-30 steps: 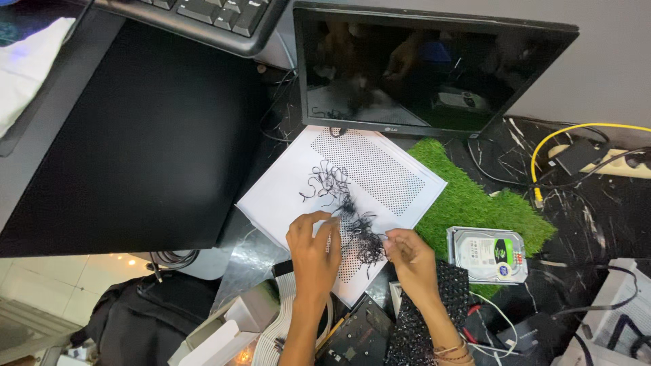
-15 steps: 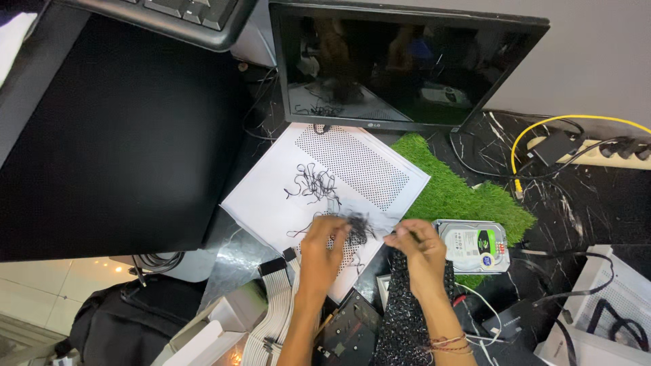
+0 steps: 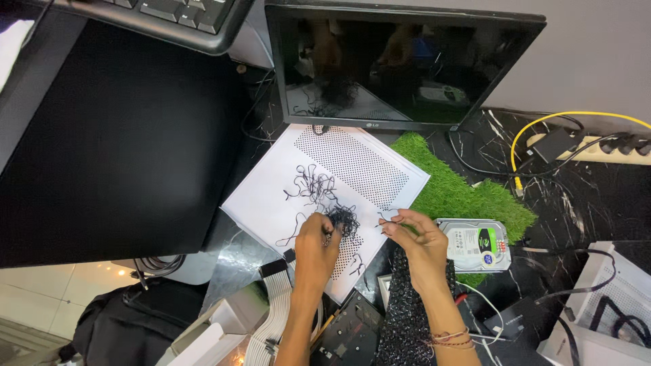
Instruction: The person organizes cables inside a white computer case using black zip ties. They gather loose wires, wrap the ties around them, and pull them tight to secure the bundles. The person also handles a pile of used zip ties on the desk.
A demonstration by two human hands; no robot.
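Both hands low centre of frame, over the white perforated panel [image 3: 352, 166]. Left hand [image 3: 317, 242]: fingertips pinched together in the black wire clump [image 3: 342, 218] lying on the panel's lower part. Right hand [image 3: 419, 237]: thumb and forefinger closed on one thin wire strand [image 3: 385, 218] at the panel's right edge. More loose strands [image 3: 308, 186] sit further up the panel. Hard drive [image 3: 475, 244] just right of right hand, on green turf [image 3: 454, 193]. Monitor [image 3: 400, 61] top centre.

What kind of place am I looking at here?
Most likely a computer repair bench. A bare hard drive lies beside a dark monitor, and a white perforated case panel holds a heap of small black wire ties, which both hands pick through.
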